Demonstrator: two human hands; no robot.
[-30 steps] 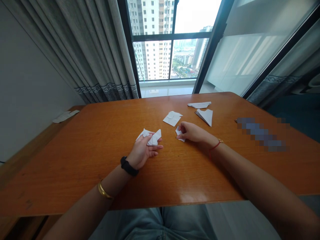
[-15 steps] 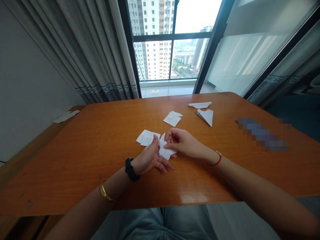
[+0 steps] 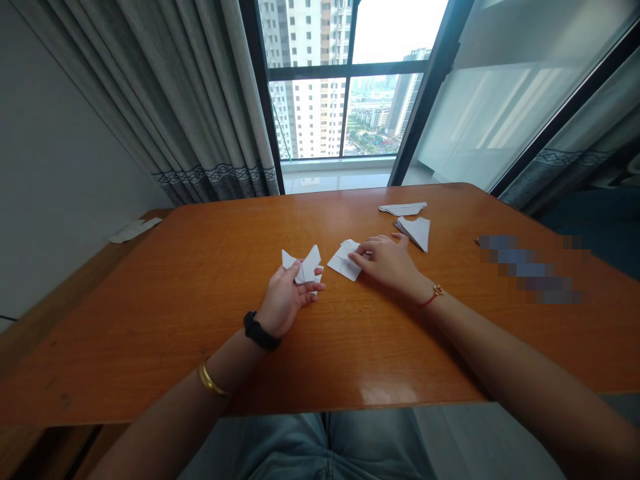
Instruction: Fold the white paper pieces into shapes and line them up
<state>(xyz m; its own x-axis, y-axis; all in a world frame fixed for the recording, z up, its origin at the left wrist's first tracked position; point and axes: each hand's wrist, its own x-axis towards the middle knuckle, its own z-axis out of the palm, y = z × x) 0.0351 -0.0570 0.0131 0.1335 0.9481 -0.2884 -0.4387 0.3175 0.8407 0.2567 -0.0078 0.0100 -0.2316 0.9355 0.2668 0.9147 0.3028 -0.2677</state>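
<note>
White folded papers [image 3: 311,265] are pinched in the narrow grip of the left hand [image 3: 280,303]. The right hand [image 3: 393,260] touches a flat square [image 3: 341,262] on the bench [image 3: 210,267]; its closure cannot be determined. All pieces appear creased already; a wedge [image 3: 419,232] and a strip [image 3: 404,209] lie beyond, unheld.

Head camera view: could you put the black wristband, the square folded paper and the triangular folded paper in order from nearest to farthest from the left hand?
From the left hand:
1. Black wristband, on that same arm's wrist.
2. Square folded paper, to its right, at the right hand's fingertips.
3. Triangular folded paper, farther right, beyond the right hand.
</note>
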